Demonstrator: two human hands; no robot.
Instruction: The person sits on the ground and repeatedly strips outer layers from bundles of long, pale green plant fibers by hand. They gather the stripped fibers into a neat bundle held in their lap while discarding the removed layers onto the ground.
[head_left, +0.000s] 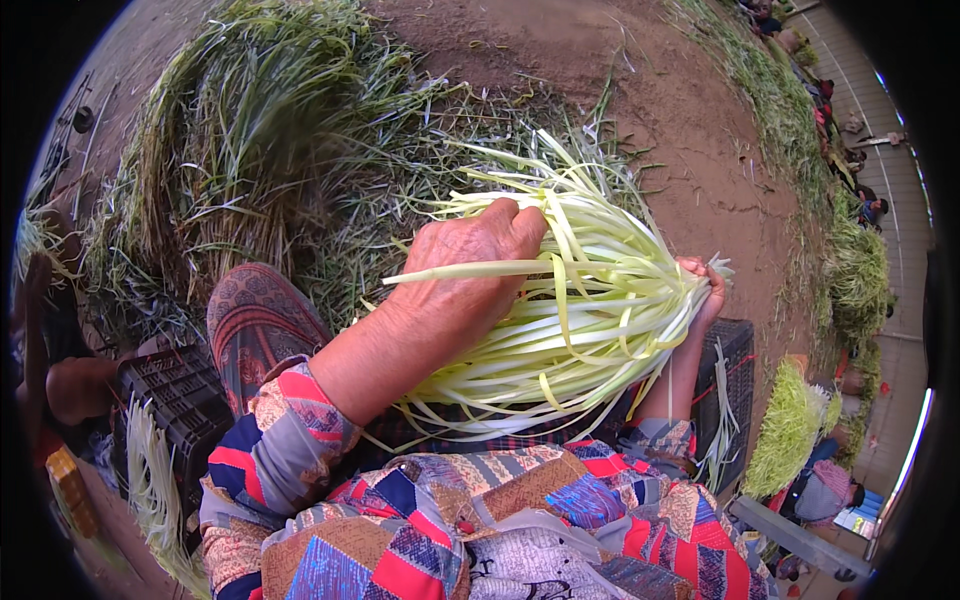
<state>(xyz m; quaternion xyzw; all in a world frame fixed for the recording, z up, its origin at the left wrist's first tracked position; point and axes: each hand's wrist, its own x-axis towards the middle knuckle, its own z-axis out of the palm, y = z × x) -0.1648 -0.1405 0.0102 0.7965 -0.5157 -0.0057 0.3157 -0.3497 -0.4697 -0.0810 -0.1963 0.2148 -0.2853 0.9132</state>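
Note:
A thick bundle of pale yellow-white blanched chives (592, 315) lies across my lap, its leaves fanning out to the left. My right hand (705, 289) grips the gathered white ends at the right side. My left hand (480, 247) is over the fanned leaves with its fingers curled into them; the fingertips are hidden. One single pale leaf (450, 271) crosses the back of that hand and sticks out past the wrist.
A large heap of green leaves (255, 127) covers the ground ahead on the left. Black plastic crates (176, 394) flank me, with pale strands (150, 465) hanging over the left one. Cut chives (784, 427) are piled at right. Other people (829, 487) sit along the far right.

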